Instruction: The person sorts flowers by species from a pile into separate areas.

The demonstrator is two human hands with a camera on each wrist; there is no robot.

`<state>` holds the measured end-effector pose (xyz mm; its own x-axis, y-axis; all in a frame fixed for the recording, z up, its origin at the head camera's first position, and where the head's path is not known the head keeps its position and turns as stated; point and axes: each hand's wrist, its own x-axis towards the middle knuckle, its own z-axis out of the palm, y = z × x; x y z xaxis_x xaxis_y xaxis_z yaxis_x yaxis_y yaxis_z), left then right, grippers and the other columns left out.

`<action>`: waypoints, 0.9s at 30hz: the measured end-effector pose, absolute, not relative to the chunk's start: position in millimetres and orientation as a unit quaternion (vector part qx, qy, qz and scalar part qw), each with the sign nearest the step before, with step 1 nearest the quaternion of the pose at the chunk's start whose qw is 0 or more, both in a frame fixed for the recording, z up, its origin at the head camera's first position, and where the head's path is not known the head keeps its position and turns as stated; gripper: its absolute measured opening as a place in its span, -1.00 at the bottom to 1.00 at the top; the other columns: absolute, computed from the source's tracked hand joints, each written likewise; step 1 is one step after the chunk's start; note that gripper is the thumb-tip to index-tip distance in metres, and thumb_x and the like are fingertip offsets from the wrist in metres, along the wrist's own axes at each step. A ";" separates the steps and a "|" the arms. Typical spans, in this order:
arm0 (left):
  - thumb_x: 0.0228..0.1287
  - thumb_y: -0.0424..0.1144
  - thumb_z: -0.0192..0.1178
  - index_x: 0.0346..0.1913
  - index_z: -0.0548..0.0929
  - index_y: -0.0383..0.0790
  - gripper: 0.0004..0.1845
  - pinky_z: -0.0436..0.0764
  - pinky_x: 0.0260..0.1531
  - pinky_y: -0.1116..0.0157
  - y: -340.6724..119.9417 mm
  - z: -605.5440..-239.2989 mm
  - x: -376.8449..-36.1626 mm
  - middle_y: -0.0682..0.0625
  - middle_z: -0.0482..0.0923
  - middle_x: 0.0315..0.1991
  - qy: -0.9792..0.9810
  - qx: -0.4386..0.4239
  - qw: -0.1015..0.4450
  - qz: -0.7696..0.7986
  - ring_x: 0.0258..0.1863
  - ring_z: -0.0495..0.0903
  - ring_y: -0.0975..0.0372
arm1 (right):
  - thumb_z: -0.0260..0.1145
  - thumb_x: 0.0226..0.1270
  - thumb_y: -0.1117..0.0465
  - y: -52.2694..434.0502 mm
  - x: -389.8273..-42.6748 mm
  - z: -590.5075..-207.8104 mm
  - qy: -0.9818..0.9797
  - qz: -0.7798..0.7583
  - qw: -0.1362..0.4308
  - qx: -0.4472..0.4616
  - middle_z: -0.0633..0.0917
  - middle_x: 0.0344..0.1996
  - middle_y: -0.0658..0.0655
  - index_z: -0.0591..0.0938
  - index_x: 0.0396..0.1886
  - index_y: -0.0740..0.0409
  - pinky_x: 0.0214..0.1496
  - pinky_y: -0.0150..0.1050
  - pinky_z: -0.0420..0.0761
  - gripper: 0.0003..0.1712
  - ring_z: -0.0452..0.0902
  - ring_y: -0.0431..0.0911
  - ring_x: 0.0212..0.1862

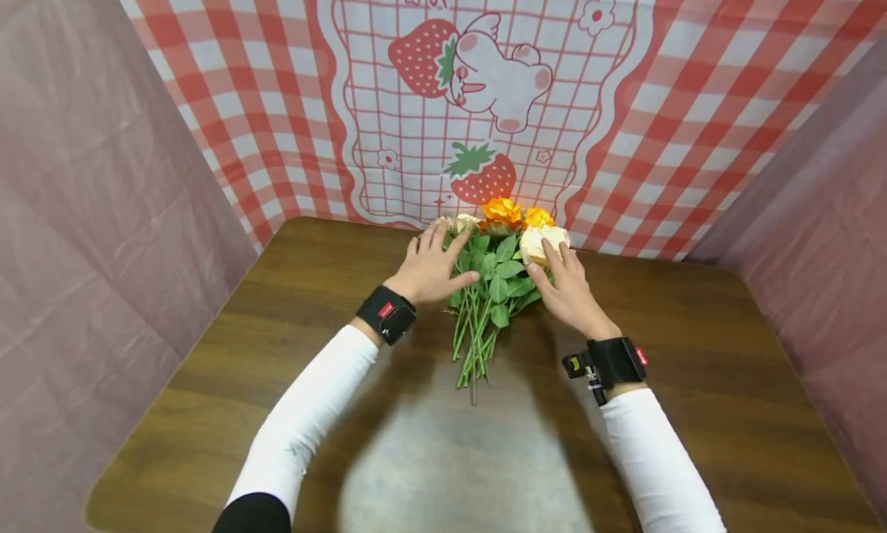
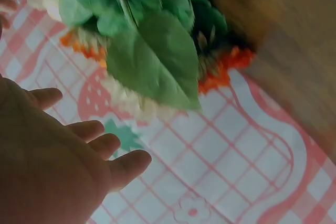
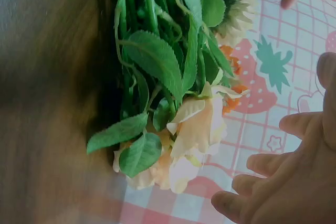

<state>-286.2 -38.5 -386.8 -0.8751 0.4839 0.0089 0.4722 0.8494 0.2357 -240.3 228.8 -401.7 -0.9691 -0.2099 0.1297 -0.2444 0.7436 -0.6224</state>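
A bunch of flowers (image 1: 495,279) lies on the brown table, its blooms at the far edge and its green stems (image 1: 474,348) pointing toward me. Orange blooms (image 1: 502,212) sit at the top, with a pale cream rose (image 1: 543,244) on the right and smaller cream blooms on the left. My left hand (image 1: 433,269) is spread over the bunch's left side, fingers extended. On the other side, my right hand (image 1: 570,290) has its fingers straight, fingertips overlapping the cream rose in the head view. Both wrist views show fingers apart from the leaves (image 2: 157,61) and petals (image 3: 197,124).
A red-and-white checked cloth (image 1: 277,94) with strawberry prints hangs right behind the table (image 1: 693,363). Pink curtains (image 1: 90,209) stand at both sides. Black straps with small devices (image 1: 389,314) are on both wrists.
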 end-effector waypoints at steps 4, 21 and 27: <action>0.42 0.36 -0.11 0.61 -0.11 0.07 -0.13 -0.08 0.45 -0.18 -25.9 -398.8 -279.8 -0.22 -0.34 0.60 0.959 0.264 0.034 0.099 0.57 -0.28 -0.12 | -0.12 0.61 -0.15 231.5 -234.2 -408.5 -0.926 0.360 0.025 0.114 -0.24 0.54 0.44 -0.13 0.62 0.10 0.43 0.41 -0.19 -0.19 -0.43 0.34 0.55; 0.38 0.36 -0.03 0.57 -0.25 0.39 -0.14 0.23 0.19 -0.41 23.1 -445.0 -247.9 -0.16 -0.51 0.60 0.960 0.268 0.073 0.048 0.55 -0.28 -0.19 | -0.04 0.58 -0.15 236.9 -208.1 -422.6 -0.909 0.410 0.037 0.073 -0.22 0.57 0.36 -0.17 0.62 0.05 0.41 0.40 -0.05 -0.14 -0.35 0.27 0.56; 0.46 0.29 -0.11 0.55 -0.24 0.45 -0.24 0.34 0.14 -0.37 27.6 -451.8 -244.0 -0.15 -0.52 0.59 0.959 0.267 0.089 0.025 0.54 -0.32 -0.22 | -0.01 0.58 -0.14 234.7 -205.0 -424.2 -0.904 0.418 0.046 0.076 -0.21 0.57 0.32 -0.18 0.62 0.02 0.40 0.40 -0.02 -0.14 -0.31 0.27 0.56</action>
<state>-244.0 27.6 -451.8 -0.8416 0.5168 -0.1571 0.5081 0.8561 0.0946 -205.0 234.7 -424.2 -0.9844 -0.0985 0.1460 -0.1751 0.6387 -0.7493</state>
